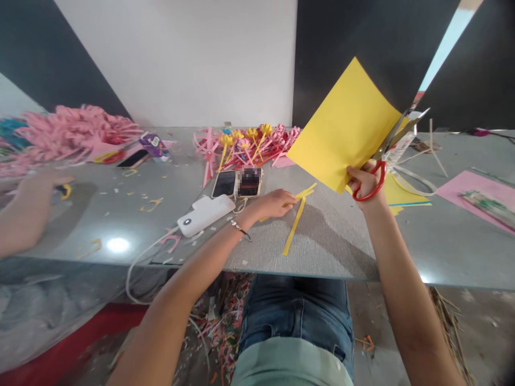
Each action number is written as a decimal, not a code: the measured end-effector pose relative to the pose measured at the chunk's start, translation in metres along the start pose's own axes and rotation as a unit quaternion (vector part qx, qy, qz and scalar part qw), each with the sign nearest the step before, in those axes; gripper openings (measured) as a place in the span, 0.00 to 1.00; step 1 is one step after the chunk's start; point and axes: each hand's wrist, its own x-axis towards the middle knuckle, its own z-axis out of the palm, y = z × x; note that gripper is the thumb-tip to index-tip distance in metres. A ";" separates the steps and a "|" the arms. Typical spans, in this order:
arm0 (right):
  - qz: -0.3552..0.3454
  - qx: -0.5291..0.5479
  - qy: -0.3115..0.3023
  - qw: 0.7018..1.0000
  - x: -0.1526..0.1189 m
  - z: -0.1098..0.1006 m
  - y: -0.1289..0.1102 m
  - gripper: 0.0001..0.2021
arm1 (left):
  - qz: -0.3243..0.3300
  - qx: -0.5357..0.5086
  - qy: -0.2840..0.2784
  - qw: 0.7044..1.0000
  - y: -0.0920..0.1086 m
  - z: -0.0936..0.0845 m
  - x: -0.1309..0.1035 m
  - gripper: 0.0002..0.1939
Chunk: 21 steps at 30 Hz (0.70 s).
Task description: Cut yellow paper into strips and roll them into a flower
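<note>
My right hand (365, 181) is closing its thumb and fingers on the lower corner of a yellow paper (346, 120), in the upper right of the frame, and it is also carrying the scissors (380, 154), whose red handle is going around the fingers. The blades are pointing to the upper right, just beside the right edge of the paper. From this hand the paper is extending to the upper left, raised above the table (333, 257), and its long axis is running from upper right down to lower left. My left hand (277, 203), near the middle of the frame, is resting low with its fingers bent close together; at its fingertips some thin yellow strips (308, 191) are lying, but I cannot tell if I am pinching them or only touching them. One longer strip (294, 227) is lying just below and to the right, slanting down to lower left, and my left hand is being the nearer one to it. About writing, the purple box (155, 146) at upper left is showing a pale mark, too small for reading, and the right phone (249, 181) is having its screen blurred.
</note>
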 end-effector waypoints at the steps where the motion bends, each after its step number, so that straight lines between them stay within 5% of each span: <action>1: 0.000 0.000 0.002 1.000 0.000 0.000 0.000 0.18 | 0.019 0.006 -0.012 1.000 0.006 0.005 0.000 0.16; 5: -0.004 0.003 0.005 1.000 0.000 -0.001 0.002 0.19 | 0.042 0.063 -0.046 0.996 0.025 0.026 0.000 0.29; 8: -0.006 -0.020 0.005 1.000 0.001 -0.002 0.004 0.16 | 0.011 0.098 -0.060 0.993 0.026 0.035 -0.001 0.29; 13: 0.008 -0.045 -0.014 0.999 0.000 0.000 0.006 0.18 | -0.043 0.093 0.051 0.993 0.016 0.031 0.006 0.27; 17: 0.027 -0.057 -0.042 0.997 -0.007 0.008 0.005 0.18 | -0.025 -0.116 0.145 0.982 0.022 0.022 0.012 0.41; 21: 0.035 -0.138 -0.082 0.986 -0.015 0.018 0.008 0.14 | -0.065 -0.432 0.143 0.888 0.046 0.019 0.011 0.27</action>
